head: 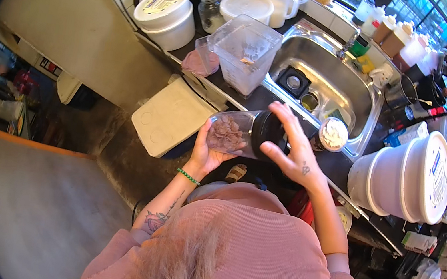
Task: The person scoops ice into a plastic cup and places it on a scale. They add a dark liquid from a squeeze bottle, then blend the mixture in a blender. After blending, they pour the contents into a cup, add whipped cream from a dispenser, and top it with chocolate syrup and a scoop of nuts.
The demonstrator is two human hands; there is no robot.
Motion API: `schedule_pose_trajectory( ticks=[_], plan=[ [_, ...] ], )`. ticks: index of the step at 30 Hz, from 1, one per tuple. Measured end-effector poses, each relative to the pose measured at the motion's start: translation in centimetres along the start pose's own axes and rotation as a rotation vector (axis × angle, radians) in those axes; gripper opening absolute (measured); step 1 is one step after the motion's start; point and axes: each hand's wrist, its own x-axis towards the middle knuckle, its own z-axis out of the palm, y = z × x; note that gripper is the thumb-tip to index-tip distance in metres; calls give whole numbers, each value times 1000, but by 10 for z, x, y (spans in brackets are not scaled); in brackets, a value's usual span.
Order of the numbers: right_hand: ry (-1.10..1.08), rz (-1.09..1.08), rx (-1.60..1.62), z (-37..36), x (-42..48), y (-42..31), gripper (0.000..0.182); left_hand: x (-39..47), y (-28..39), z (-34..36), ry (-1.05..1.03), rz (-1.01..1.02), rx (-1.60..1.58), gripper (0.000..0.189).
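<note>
A clear jar (229, 131) with brown flakes inside is tilted on its side in front of my chest. My left hand (209, 150) supports the jar from below at its base end. Around the wide black lid (267, 134) at the other end, my right hand (293, 152) has its thumb and fingers spread in a grip. Part of the lid is hidden behind that hand. Just beyond my right hand, a cup topped with whipped cream (333, 135) stands on the dark counter (332, 166) beside the sink.
A steel sink (326, 64) holds a black square part (293, 82) and small items. A clear square container (243, 51) stands left of it, near a pink cloth (200, 61). White tubs (165, 18) and stacked buckets (400, 176) flank the sink. A beige bin lid (172, 117) is below.
</note>
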Motion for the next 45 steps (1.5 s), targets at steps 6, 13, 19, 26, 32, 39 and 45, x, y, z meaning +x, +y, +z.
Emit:
schedule_pose_trajectory(
  ticks=[6,13,19,26,32,39,45],
  plan=[
    [102,110,-47,-5,-2,9,37,7,-7,-15,12,-37,52,69],
    [-156,141,10,8,-7,12,79,6,-2,-31,67,-30,79,69],
    [-210,-29,-114,23,-6,3,89,7,7,-45,10,-81,58,73],
    [-315,-440,-483,38,-19,17,68,15,21,-78,-70,-219,86,75],
    [30,-219,-136,-10,-19,13,85,14,37,-90,-2,-160,58,79],
    [671,144,579,-67,-67,14,104,34,13,30,-202,-144,120,74],
    [969,249,657,-81,-107,44,82,85,-2,103,-277,-84,348,67]
  ],
)
